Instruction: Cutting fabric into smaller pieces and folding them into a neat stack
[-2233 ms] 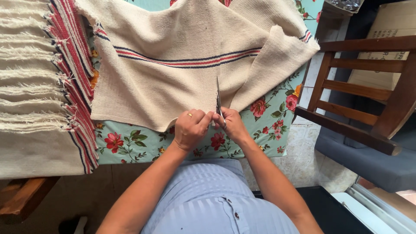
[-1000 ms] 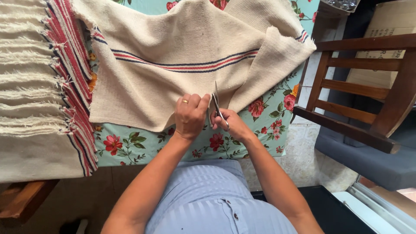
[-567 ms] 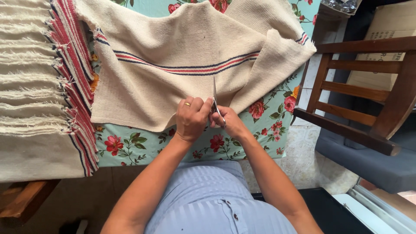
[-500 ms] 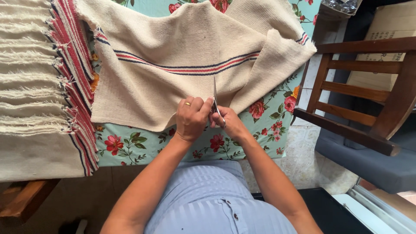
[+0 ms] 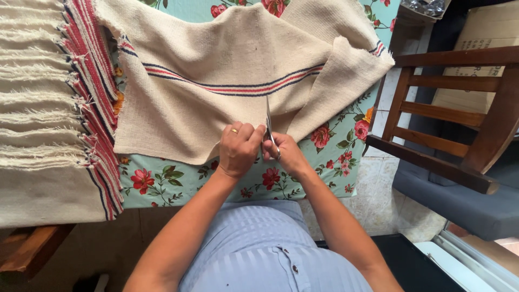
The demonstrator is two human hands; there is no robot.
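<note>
The right hand (image 5: 286,154) is clenched on the scissors (image 5: 268,123), blades pointing straight away from the body into the cream striped cloth (image 5: 216,81). The left hand (image 5: 238,148) pinches the cloth's near edge just beside the blades — the fabric stretches ahead over the floral tablecloth (image 5: 324,157).

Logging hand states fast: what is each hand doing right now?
Left hand: closed, gripping the near edge of the beige cloth.
Right hand: closed on the scissors, blades up into the cloth.
</note>
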